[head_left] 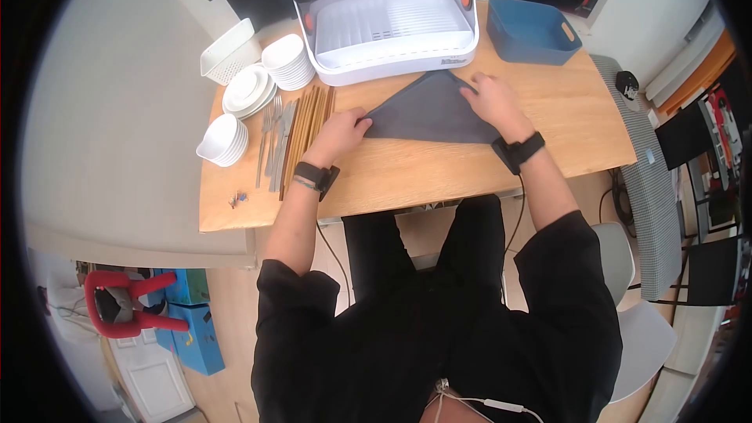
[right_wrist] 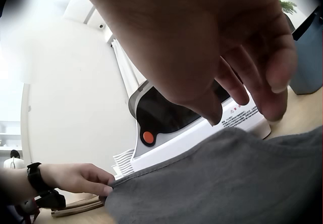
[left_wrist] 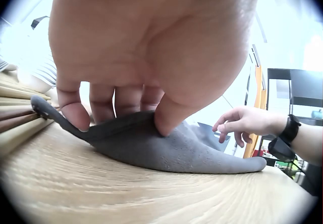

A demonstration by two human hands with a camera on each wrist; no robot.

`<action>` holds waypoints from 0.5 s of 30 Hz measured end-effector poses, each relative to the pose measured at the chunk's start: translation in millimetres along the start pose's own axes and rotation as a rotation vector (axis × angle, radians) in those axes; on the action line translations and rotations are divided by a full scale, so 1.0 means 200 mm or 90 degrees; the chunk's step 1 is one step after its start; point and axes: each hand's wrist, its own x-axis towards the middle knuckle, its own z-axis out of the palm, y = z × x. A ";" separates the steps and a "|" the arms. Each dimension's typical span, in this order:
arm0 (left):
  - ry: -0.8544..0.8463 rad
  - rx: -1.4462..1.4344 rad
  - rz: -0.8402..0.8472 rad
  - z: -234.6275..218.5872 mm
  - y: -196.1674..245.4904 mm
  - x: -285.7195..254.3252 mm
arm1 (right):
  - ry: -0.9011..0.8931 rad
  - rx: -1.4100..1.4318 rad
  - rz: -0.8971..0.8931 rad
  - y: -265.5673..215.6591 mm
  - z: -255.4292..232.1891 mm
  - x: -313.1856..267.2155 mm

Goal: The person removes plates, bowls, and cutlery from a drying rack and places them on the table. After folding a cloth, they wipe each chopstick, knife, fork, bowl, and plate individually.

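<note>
Clearly, the left hand [head_left: 339, 138] pinches gray cloth [head_left: 429, 112]; the right hand [head_left: 498, 103] hovers, loosely spread.

Loose black sleeves [head_left: 560, 258], black wrist cameras [head_left: 515, 152] (cables trailing), black trousers [head_left: 470, 239], white cord [head_left: 501, 405] at neck

Head view: high, forward and down over the counter [head_left: 564, 125]. Left wrist view: low, close beneath the left palm [left_wrist: 151, 37]. Right wrist view: near, slanted, towards the white cabinet [right_wrist: 189, 141]. Common to all three: gray cloth [head_left: 431, 113].
</note>
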 end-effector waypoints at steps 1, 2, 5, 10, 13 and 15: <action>-0.007 0.002 -0.007 0.00 0.00 -0.01 | -0.002 0.000 -0.001 0.04 -0.01 -0.04; -0.007 0.001 -0.009 0.00 -0.02 -0.02 | -0.021 0.005 0.002 0.09 -0.03 -0.10; -0.012 0.048 -0.015 0.00 -0.03 -0.04 | -0.074 0.040 0.010 0.27 -0.07 -0.25; -0.072 0.052 -0.105 -0.06 0.00 -0.09 | -0.122 0.139 0.039 0.34 -0.13 -0.40; -0.084 0.056 -0.109 -0.07 0.00 -0.10 | -0.111 0.198 -0.040 0.38 -0.12 -0.43; -0.090 0.060 -0.106 -0.07 -0.02 -0.10 | -0.119 0.244 0.004 0.38 -0.11 -0.40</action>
